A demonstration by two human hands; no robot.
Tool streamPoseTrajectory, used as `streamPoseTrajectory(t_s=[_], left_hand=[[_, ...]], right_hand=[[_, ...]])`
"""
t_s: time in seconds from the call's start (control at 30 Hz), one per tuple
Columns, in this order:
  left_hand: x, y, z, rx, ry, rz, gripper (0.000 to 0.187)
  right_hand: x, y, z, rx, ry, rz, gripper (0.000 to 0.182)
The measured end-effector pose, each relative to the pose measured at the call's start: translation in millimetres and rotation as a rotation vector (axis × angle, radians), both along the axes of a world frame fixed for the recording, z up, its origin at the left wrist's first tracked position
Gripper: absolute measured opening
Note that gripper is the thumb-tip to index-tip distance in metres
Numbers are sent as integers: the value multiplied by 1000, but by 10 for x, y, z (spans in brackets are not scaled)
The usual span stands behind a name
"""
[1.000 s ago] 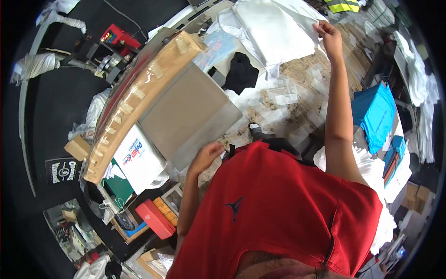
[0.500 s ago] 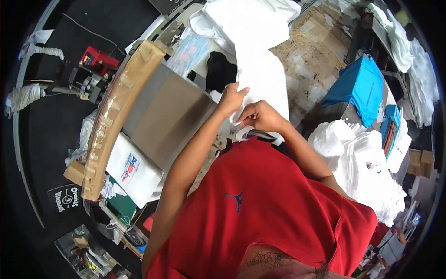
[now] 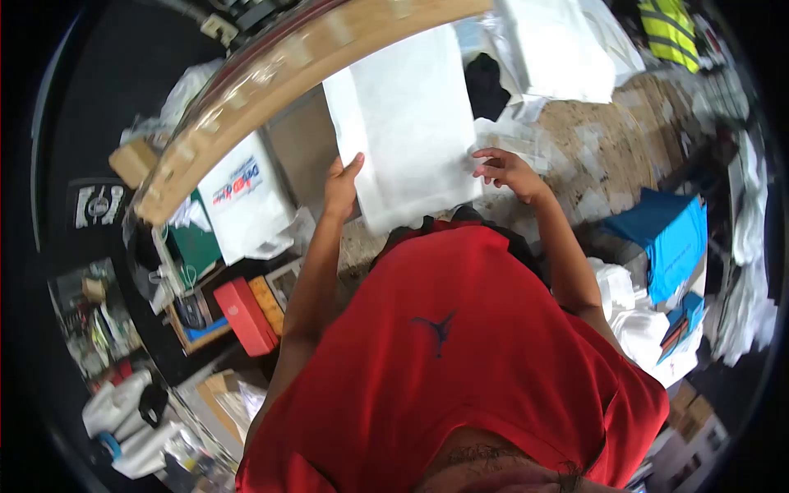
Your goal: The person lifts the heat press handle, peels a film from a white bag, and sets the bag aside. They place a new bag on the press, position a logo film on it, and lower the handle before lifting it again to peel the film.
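A white bag-like sheet [image 3: 411, 123] lies over the grey-brown board below the taped cardboard edge. At its left edge my left hand [image 3: 343, 187] grips it, thumb on top. My right hand [image 3: 511, 174] is beside its right edge, fingers spread and holding nothing. To the left on the same surface is a white bag with red and blue print [image 3: 244, 193].
A long taped cardboard edge [image 3: 304, 62] arches across the upper left. Black cloth [image 3: 486, 86] and white bags [image 3: 555, 53] lie beyond my right hand. Blue fabric [image 3: 670, 242] hangs at the right. A red box [image 3: 245, 316] is at the lower left.
The view has turned. The white sheet now lies near the board at the left, spread out. My hands have moved apart, and the right one has let go.
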State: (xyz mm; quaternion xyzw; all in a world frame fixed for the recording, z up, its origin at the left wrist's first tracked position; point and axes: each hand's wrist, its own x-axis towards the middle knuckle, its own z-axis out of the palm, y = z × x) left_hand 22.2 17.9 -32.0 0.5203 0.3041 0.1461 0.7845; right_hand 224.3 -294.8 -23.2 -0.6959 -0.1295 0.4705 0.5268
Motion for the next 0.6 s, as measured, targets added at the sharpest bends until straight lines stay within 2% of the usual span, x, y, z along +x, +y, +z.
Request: streamPoseTrajectory(t_s=[0.03, 0.07, 0.1, 0.17, 0.2, 0.23, 0.3, 0.33, 0.37, 0.43, 0.47, 0.5, 0.57, 0.6], left_hand=[[-156, 107, -64, -2, 36, 30, 36], [-304, 185, -134, -6, 72, 58, 35], [-421, 254, -219, -12, 77, 94, 35], [-598, 372, -357, -10, 45, 259, 35], [-638, 343, -281, -39, 65, 300, 41], [-652, 352, -196, -45, 67, 324, 41], [-637, 338, 27, -370, 90, 237, 54], [-606, 282, 131, -423, -92, 205, 70], [-579, 238, 179, -428, -97, 216, 70], [-562, 178, 235, -524, -544, 274, 77], [-558, 160, 242, -553, -733, 277, 77], [-583, 131, 253, -611, -783, 230, 78], [-630, 32, 268, -724, -883, 112, 78], [-645, -30, 272, -783, -904, 39, 78]], right_hand=[[-67, 172, 12, 66, 26, 91, 42], [-134, 344, 22, -19, -146, 86, 34], [-132, 435, -39, -21, -140, 123, 34], [-88, 637, -225, -36, -566, 75, 29], [-60, 700, -280, -5, -802, 100, 36], [-34, 769, -336, 0, -800, 126, 36], [-69, 925, -152, -122, -828, 168, 47], [-95, 1007, -16, -203, -701, 169, 53], [-92, 1047, -27, -203, -705, 180, 53], [-84, 1158, -51, -118, -445, 88, 53], [-112, 1182, -20, -136, -283, 98, 46], [-115, 1200, -57, -134, -287, 114, 46], [-136, 1222, -114, -49, -81, 118, 40], [-166, 1246, -121, -38, -82, 92, 37]])
